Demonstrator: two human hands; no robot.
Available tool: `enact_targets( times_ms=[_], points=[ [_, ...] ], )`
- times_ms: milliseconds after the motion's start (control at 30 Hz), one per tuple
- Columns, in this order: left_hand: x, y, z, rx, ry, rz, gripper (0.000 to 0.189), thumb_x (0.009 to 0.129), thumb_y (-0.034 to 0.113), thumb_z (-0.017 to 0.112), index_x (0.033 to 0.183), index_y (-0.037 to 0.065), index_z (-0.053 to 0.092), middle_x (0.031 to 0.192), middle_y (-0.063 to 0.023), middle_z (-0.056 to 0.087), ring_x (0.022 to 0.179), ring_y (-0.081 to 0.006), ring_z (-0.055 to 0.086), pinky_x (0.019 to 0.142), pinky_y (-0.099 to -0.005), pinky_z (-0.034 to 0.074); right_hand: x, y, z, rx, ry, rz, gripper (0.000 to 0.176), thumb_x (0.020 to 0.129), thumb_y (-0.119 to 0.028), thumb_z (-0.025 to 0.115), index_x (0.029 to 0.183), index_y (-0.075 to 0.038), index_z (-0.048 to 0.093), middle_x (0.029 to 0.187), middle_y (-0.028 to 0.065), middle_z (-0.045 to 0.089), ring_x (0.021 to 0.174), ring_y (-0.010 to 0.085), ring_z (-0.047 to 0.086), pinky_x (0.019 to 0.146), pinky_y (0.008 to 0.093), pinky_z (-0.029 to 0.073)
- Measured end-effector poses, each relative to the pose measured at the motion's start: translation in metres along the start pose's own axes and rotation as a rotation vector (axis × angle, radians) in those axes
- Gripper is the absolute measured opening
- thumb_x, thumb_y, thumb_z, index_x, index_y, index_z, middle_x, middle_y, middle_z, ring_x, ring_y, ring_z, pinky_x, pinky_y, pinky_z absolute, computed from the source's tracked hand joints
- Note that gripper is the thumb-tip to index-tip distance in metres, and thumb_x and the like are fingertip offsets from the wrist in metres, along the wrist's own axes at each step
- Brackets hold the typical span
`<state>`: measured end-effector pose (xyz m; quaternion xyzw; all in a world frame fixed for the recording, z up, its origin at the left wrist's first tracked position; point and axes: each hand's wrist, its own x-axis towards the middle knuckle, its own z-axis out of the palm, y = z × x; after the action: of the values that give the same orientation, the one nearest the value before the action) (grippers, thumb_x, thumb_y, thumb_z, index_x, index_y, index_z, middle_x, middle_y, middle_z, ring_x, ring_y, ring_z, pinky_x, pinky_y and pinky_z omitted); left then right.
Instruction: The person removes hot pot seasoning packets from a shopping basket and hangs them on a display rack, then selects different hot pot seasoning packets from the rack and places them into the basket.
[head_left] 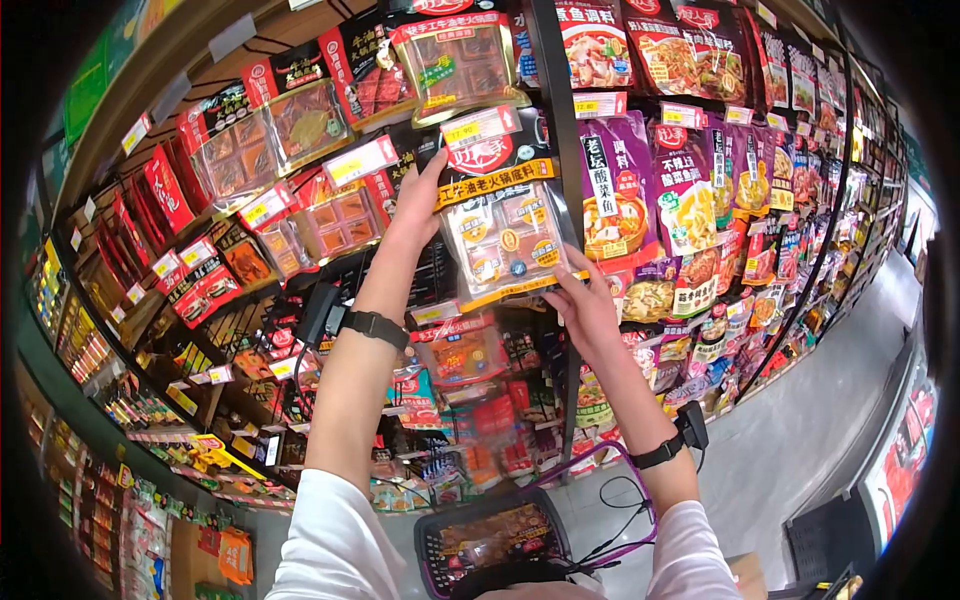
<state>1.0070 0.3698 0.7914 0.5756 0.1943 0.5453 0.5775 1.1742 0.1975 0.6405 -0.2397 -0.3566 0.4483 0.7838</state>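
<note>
A hot pot seasoning packet (508, 238), black and yellow with a clear window onto square blocks, is upright in front of the shelf rack. My left hand (424, 192) grips its upper left edge, fingers closed and partly hidden behind it. At the lower right corner, my right hand (584, 300) pinches the packet between thumb and fingers. A price tag (480, 127) overlaps the packet's top. Just above hangs a red and gold seasoning packet (455, 60). To the right of the held packet, a purple seasoning pouch (618, 185) hangs on the rack.
A dark shopping basket (555, 510) with a purple handle stands below me, holding packets. Several hanging packets (335, 220) with price tags fill the rack at left. A black upright post (556, 90) divides the rack. Grey floor (790, 400) runs along the right.
</note>
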Motion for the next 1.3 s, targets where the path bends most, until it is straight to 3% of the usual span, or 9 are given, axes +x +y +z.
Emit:
enact_targets(
  times_ms=[333,533,733,1033,1167,1300],
  points=[
    [0.026,-0.006,0.017,-0.012,0.057,-0.004,0.032,0.099,0.016,0.055,0.128,0.001,0.053,0.118,-0.0121,0.065,0.103,-0.0230,0.066,0.086,-0.0413,0.056,0.018,0.020,-0.010,0.145,-0.026,0.062,0.038,0.102,-0.012,0.052,0.138,0.000,0.046,0.121,0.0119,0.062,0.107,0.0177,0.063,0.097,0.0332,0.052],
    [0.034,-0.017,0.027,0.034,0.052,0.041,0.033,0.098,0.017,0.059,0.125,-0.002,0.056,0.116,-0.0119,0.065,0.101,-0.0214,0.065,0.084,-0.0385,0.055,0.020,0.020,-0.017,0.192,-0.007,0.083,0.026,0.102,-0.012,0.052,0.122,0.005,0.052,0.120,0.0139,0.062,0.110,0.0210,0.063,0.104,0.0370,0.048],
    [0.040,-0.021,0.029,0.113,0.160,0.019,0.029,0.096,0.014,0.061,0.119,-0.004,0.060,0.113,-0.0113,0.067,0.097,-0.0192,0.065,0.083,-0.0350,0.053,0.020,0.021,-0.020,0.202,0.000,0.091,0.023,0.102,-0.012,0.052,0.117,0.005,0.053,0.119,0.0153,0.062,0.111,0.0223,0.062,0.105,0.0388,0.048],
    [0.042,-0.016,0.035,0.179,0.110,0.101,0.032,0.094,0.013,0.063,0.120,-0.005,0.060,0.117,-0.0118,0.065,0.098,-0.0168,0.063,0.084,-0.0329,0.051,0.018,0.028,-0.018,0.273,0.011,0.107,0.022,0.102,-0.011,0.051,0.115,0.005,0.054,0.119,0.0158,0.062,0.112,0.0230,0.062,0.104,0.0384,0.049],
    [0.033,-0.020,0.033,0.230,0.214,0.074,0.029,0.095,0.010,0.060,0.120,-0.003,0.060,0.113,-0.0104,0.067,0.093,-0.0171,0.065,0.081,-0.0332,0.052,0.013,0.029,-0.020,0.277,-0.011,0.125,0.022,0.102,-0.011,0.052,0.116,0.006,0.054,0.118,0.0158,0.062,0.111,0.0228,0.062,0.104,0.0384,0.049],
    [0.029,-0.025,0.032,0.092,0.187,0.032,0.033,0.093,0.010,0.059,0.124,-0.002,0.055,0.108,-0.0097,0.067,0.090,-0.0192,0.065,0.079,-0.0359,0.054,0.008,0.034,-0.026,0.244,-0.011,0.139,0.027,0.101,-0.015,0.054,0.118,0.006,0.054,0.120,0.0167,0.062,0.113,0.0242,0.061,0.105,0.0397,0.047]
  ],
)
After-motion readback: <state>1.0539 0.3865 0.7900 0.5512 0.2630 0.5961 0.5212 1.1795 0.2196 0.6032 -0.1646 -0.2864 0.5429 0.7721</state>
